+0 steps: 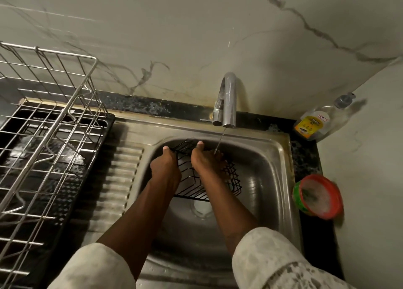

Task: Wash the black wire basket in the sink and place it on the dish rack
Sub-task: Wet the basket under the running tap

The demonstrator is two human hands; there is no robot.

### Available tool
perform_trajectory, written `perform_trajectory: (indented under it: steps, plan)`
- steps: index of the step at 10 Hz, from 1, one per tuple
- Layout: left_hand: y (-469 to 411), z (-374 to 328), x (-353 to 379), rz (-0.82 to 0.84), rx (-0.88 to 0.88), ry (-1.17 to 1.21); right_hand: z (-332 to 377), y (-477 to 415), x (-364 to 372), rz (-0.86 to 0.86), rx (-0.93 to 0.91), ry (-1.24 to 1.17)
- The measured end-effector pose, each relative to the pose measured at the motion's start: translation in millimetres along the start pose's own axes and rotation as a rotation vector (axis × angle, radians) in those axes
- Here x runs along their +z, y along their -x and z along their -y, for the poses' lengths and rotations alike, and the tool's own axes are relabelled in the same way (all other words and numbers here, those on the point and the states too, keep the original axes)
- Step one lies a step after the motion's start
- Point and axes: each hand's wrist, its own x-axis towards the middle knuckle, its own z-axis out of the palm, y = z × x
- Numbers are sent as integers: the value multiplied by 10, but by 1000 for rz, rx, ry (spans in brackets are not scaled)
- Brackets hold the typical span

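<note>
The black wire basket (192, 184) is held inside the steel sink (268, 175), tilted, under a thin stream of water from the chrome tap (227, 99). My left hand (166, 166) grips its left rim, thumb over the top wire. My right hand (206, 160) holds the basket's upper part near the stream, its fingers hidden behind the wires. The wire dish rack (50, 123) stands on a black tray at the left of the sink.
A ribbed steel drainboard (122, 175) lies between rack and basin. A clear soap bottle with a yellow label (314, 123) stands at the back right corner. A red-rimmed green tub with foam (317, 197) sits on the dark counter at the right.
</note>
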Motion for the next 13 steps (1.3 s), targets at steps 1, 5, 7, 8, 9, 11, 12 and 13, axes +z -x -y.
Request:
perform_trajectory:
  steps: [1, 5, 7, 8, 9, 11, 12, 13]
  plan:
    - [-45, -44, -3, 16, -16, 85, -193, -342, 30, 41, -30, 4]
    - [-50, -68, 198, 65, 94, 65, 190, 141, -83, 35, -156, -80]
    - [-140, 12, 173, 63, 86, 93, -205, -9, -83, 11, -372, -103]
    - [-12, -11, 119, 34, 101, 34, -474, -105, -107, -55, -424, -234]
    - [81, 13, 93, 38, 138, -27, -621, -155, -144, -15, -268, -363]
    - [264, 140, 122, 63, 322, -274, -527, -405, -195, -19, 64, -424]
    - [370, 121, 133, 64, 439, -390, -318, -230, -216, -104, 86, -485]
    - [425, 38, 82, 95, 584, -478, -108, 159, -284, -219, -234, -518]
